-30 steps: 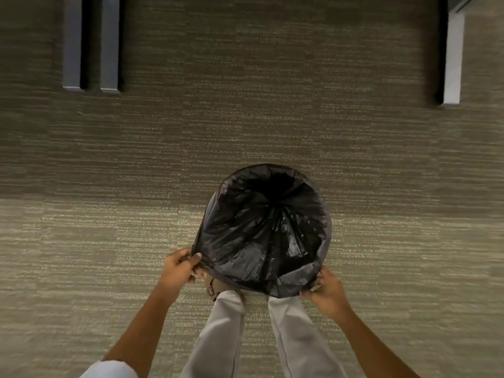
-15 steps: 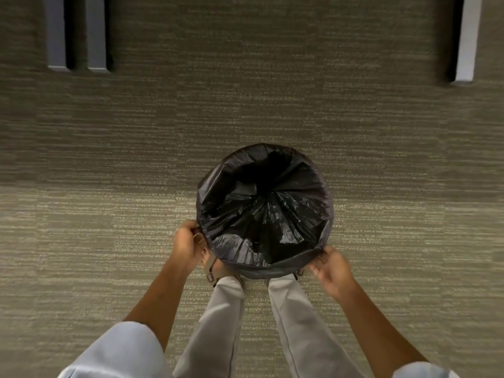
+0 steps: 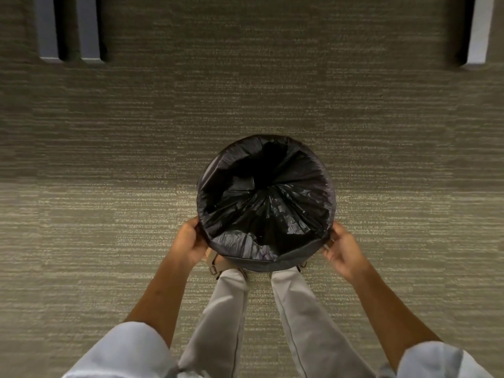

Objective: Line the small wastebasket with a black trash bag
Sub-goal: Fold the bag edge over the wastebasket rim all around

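A small round wastebasket (image 3: 261,264) stands on the carpet right in front of my feet. A black trash bag (image 3: 261,203) sits inside it, its crinkled plastic spread over the whole opening and folded over the rim. My left hand (image 3: 191,241) presses against the basket's left side at the rim, fingers curled on the bag's edge. My right hand (image 3: 342,248) cups the right side the same way. The basket's wall shows only as a dark band at the near edge.
Striped grey-green carpet (image 3: 109,214) lies all around. Two grey furniture legs (image 3: 68,31) stand at the far left and a white one (image 3: 477,31) at the far right. My light trouser legs (image 3: 231,309) and sandalled feet touch the basket's near side.
Both hands slid from the near rim out to the basket's left and right sides. The bag now lies smoother around the rim, and the view has come closer to the basket.
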Demonstrator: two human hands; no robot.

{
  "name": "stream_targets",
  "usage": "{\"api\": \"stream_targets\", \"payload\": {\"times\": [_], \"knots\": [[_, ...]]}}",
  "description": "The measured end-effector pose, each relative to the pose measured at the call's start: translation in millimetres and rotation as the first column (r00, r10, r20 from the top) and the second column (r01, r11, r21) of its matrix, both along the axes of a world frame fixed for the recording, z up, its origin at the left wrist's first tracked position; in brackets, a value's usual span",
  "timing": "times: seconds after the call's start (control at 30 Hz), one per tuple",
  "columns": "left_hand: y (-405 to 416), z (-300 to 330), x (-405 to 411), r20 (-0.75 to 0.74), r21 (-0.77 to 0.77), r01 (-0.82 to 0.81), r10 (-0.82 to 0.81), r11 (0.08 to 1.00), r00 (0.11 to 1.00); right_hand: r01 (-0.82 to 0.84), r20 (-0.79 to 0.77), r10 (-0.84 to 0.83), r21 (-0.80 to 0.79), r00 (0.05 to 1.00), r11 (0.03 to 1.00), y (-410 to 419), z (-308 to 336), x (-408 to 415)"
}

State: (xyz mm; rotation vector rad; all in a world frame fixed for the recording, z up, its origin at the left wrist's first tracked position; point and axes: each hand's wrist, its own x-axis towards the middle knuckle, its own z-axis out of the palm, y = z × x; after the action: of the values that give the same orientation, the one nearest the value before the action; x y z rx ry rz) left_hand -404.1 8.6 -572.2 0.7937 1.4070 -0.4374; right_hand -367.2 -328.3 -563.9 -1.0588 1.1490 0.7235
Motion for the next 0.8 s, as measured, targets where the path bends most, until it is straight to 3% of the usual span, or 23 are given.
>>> {"api": "stream_targets", "payload": {"times": [0.1, 0.23, 0.37, 0.47, 0.57, 0.63, 0.73, 0.8], "knots": [[1, 0, 2, 0.011, -0.018, -0.046, 0.046, 0.999, 0.999, -0.007, -0.020, 0.006, -0.028, 1.000, 1.000, -6, -1, 5], [-7, -3, -1, -0.023, -0.048, -0.008, 0.007, 0.999, 1.000, 0.131, -0.022, -0.130, 0.076, 0.991, 0.988, -9, 1, 9], [-7, -5, -2, -0.004, -0.071, -0.004, 0.004, 0.997, 1.000, 0.116, 0.028, -0.120, 0.129, 0.992, 0.985, -6, 4, 13], [0, -2, -2, 0.042, 0.046, 0.243, -0.245, 0.969, 0.969, 0.110, 0.074, -0.114, 0.046, 0.991, 0.993, -3, 3, 15], [10, 0, -1, 0.066, 0.237, 0.482, -0.509, 0.843, 0.858, 0.092, 0.141, -0.086, -0.033, 0.986, 0.995, -3, 3, 14], [15, 3, 3, 0.073, 0.300, 0.525, -0.567, 0.797, 0.820, 0.023, 0.179, -0.002, -0.112, 0.984, 0.993, 1, 2, 14], [18, 9, 14, 0.096, 0.283, 0.475, -0.517, 0.833, 0.850, -0.095, 0.194, 0.157, -0.292, 0.968, 0.952, 14, -1, 16], [17, 10, 18, 0.124, 0.247, 0.499, -0.538, 0.830, 0.834, -0.084, 0.169, 0.156, -0.371, 0.973, 0.925, 22, -3, 19]]}}
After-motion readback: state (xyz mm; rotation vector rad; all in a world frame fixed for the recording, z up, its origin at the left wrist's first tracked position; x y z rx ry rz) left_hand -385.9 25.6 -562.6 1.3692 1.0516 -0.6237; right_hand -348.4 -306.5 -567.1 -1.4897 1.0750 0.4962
